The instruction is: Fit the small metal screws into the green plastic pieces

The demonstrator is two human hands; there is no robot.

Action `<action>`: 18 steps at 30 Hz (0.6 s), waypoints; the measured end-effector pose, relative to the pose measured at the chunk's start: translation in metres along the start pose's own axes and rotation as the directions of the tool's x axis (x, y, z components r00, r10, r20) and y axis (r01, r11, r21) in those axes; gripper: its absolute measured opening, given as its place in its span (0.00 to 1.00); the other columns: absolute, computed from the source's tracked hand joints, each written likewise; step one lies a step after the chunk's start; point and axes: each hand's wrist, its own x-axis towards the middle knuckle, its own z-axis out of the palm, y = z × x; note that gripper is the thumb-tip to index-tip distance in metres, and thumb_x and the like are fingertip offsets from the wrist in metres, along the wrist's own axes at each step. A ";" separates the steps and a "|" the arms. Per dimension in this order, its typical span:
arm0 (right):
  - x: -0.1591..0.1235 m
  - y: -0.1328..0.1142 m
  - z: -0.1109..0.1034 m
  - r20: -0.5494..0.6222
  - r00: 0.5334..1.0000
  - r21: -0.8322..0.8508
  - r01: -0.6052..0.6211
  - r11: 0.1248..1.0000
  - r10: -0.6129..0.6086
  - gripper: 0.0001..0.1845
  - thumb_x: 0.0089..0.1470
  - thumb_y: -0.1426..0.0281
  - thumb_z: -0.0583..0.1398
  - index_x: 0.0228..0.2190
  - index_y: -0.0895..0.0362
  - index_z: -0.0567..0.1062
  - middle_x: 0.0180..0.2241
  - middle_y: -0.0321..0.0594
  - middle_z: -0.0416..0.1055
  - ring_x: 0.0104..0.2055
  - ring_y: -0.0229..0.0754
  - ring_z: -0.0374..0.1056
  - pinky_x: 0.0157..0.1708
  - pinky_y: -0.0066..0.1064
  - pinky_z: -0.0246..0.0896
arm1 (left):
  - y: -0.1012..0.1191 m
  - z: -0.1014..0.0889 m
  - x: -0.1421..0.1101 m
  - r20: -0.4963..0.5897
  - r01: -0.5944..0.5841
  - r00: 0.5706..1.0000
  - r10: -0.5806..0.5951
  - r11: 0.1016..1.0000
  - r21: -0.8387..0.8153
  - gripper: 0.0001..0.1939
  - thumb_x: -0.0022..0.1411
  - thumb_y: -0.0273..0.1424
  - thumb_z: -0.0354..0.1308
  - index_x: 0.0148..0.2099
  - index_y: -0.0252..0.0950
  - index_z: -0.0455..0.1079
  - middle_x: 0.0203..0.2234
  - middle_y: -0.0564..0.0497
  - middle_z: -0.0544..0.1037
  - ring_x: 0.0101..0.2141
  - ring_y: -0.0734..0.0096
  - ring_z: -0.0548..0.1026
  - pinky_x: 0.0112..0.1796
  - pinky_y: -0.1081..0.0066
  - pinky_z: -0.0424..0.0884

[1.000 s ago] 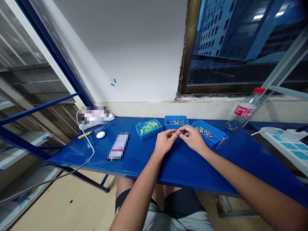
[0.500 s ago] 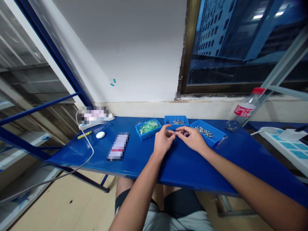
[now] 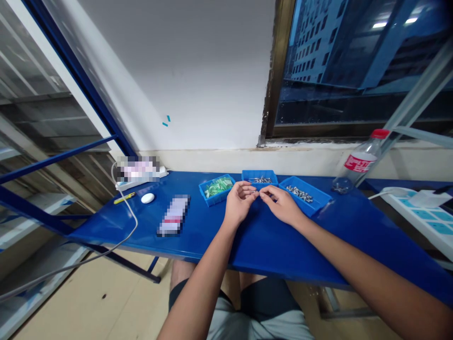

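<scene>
My left hand [image 3: 239, 202] is over the table in front of the middle tray, its fingers curled and pinching. A thin, light metal pin-like piece [image 3: 252, 191] shows at its fingertips, too small to tell its exact kind. My right hand [image 3: 281, 204] is just beside it, thumb and forefinger pressed together; anything between them is hidden. The fingertips of both hands almost meet. Behind them stands a blue tray [image 3: 258, 173] of thin metal pieces. A second blue tray [image 3: 320, 202], right of my right hand, contains small silver parts. Left of my hands is a third tray [image 3: 212, 203] with green packets [image 3: 218, 186].
On the blue table [image 3: 201, 236] lie a blurred-out flat item [image 3: 174, 216], a white oval object [image 3: 147, 198] and a yellow cutter [image 3: 124, 198]. A cable [image 3: 132, 226] hangs over the left edge. A red-capped bottle [image 3: 361, 163] and a power strip [image 3: 424, 212] are at the right.
My left hand has turned slightly and its fingers have curled in more, bringing the thin metal piece into view. My fingertips have come slightly apart; the right hand has barely shifted.
</scene>
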 end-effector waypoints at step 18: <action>0.021 -0.006 -0.041 0.028 0.970 0.040 -0.241 0.970 0.240 0.25 0.62 0.46 0.60 0.32 0.55 0.79 0.27 0.42 0.79 0.23 0.42 0.73 0.23 0.32 0.68 | -0.011 -0.005 0.000 -0.073 -0.006 0.997 0.029 0.958 0.288 0.19 0.67 0.34 0.62 0.58 0.36 0.69 0.40 0.47 0.82 0.37 0.71 0.80 0.37 0.73 0.75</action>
